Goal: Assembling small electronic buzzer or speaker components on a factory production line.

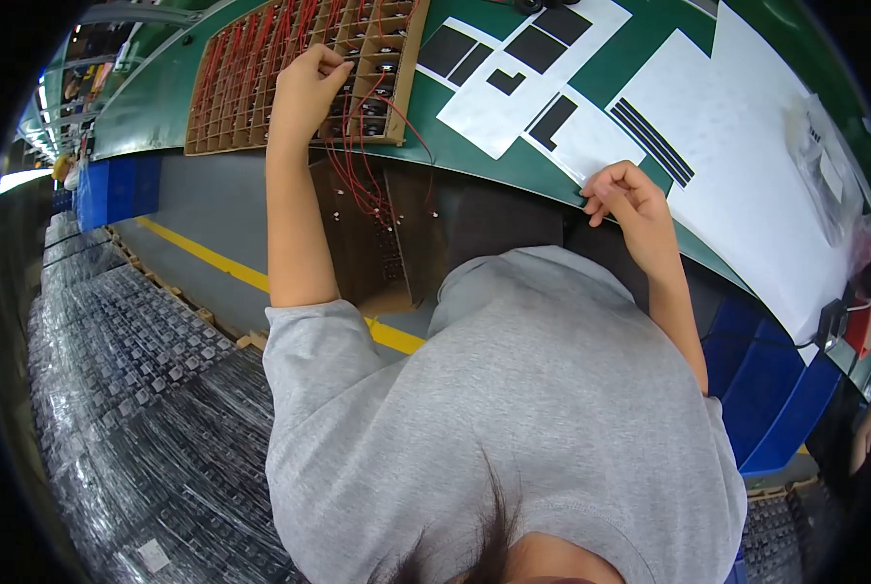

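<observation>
Head view: hands (306,86) reach a cardboard grid tray (231,88).

Single head fisheye, steep down-look past own chest. Close range: grey shirt (513,428) fills lower frame, green surface (640,68) curves across top, floor (212,209) at left. Edges bent, corners black. No second view.

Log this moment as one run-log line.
left hand: reaching into brown cardboard divider tray of red-wired parts | right hand: curled at green table edge | white sheets nearby
</observation>
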### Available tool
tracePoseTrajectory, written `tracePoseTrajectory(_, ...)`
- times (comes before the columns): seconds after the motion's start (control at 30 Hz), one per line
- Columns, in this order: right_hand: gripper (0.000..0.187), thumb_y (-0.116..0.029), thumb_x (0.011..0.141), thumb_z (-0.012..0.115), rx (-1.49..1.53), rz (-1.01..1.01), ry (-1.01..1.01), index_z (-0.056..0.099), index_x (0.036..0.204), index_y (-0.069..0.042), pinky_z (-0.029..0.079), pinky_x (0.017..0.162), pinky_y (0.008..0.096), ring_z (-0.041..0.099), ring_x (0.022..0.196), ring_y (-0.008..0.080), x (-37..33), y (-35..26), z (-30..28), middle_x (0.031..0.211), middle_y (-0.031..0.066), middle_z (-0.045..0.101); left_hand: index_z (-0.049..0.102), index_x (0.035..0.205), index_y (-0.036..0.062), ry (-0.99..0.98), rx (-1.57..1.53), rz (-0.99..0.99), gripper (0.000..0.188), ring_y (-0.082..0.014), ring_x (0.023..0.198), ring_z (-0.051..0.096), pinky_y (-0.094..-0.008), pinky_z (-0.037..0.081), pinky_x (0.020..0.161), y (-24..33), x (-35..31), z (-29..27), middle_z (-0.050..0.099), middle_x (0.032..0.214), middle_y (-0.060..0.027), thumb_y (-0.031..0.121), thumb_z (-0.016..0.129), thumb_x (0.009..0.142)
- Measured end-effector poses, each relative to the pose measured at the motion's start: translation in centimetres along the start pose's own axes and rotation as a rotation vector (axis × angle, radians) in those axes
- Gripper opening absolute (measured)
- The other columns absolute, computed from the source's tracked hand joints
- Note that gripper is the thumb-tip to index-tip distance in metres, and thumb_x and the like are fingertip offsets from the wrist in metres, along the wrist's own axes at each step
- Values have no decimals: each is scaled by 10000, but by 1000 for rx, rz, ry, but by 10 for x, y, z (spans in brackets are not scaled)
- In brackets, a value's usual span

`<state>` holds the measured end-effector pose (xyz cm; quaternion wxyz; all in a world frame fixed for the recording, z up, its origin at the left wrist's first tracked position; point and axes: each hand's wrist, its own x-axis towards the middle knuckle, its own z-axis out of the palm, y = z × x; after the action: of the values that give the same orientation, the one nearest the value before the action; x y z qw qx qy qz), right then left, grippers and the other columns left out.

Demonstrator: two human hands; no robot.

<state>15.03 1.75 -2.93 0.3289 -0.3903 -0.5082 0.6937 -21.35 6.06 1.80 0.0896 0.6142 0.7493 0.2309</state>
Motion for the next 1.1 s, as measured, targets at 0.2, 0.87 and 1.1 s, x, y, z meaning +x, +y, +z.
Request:
tracePoseTrajectory(0.2, 82, -84, 849, 471, 3, -11, 15, 493, 834, -7, 428, 589, 208, 502, 654, 83, -1, 0, 0, 784, 57, 551, 590, 826, 19, 125, -43, -33, 251, -233, 683, 578, -318, 444, 634, -4, 7, -4, 593, 727, -117, 259, 595, 752)
tracePoseTrajectory(0.87, 72, -64, 837, 478, -170, -234, 91, 525, 837, -9, 431, 637, 221, 526, 708, 96, 12, -16, -16, 825, 57, 557, 423, 922, 33, 153, -1197, 1, 202, -212, 633, 551, -281, 393, 456, 5, 2, -86, 550, 778, -142, 232, 418, 882)
tracePoseTrajectory(1.1, 303, -206, 784, 542, -1497, -536, 390, 570, 1082, -161, 233, 942, 373, 377, 1148, 243, 49, -1, -46, 1238, 48, 454, 495, 994, 16, -230, -1189, 24, 239, -146, 662, 530, -243, 420, 555, 119, -31, 42, 543, 769, -74, 114, 515, 778)
